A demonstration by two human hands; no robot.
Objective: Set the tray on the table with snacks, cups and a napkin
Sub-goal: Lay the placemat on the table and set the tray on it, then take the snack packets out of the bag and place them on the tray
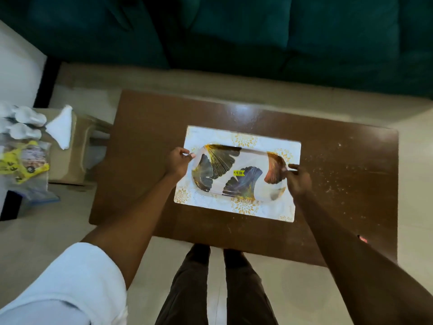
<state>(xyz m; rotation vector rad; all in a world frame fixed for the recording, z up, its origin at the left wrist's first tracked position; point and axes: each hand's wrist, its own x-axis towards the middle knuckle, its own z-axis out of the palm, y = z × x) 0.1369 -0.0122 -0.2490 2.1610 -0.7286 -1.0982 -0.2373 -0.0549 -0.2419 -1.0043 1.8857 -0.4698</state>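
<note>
An oval white tray (254,163) printed with dark and orange fan-shaped leaves and a yellow price sticker lies over a white placemat (210,137) on the brown table (145,127). My left hand (178,162) grips the tray's left rim. My right hand (298,178) grips its right rim. Off to the left, on a beige stool (68,160), lie white cups (25,121), a folded white napkin (60,127) and a yellow-and-clear snack packet (25,164).
A dark green sofa (234,31) runs along the far side of the table. Crumbs are scattered over the table's right part (339,174). My legs (218,285) stand at the table's near edge on the pale floor.
</note>
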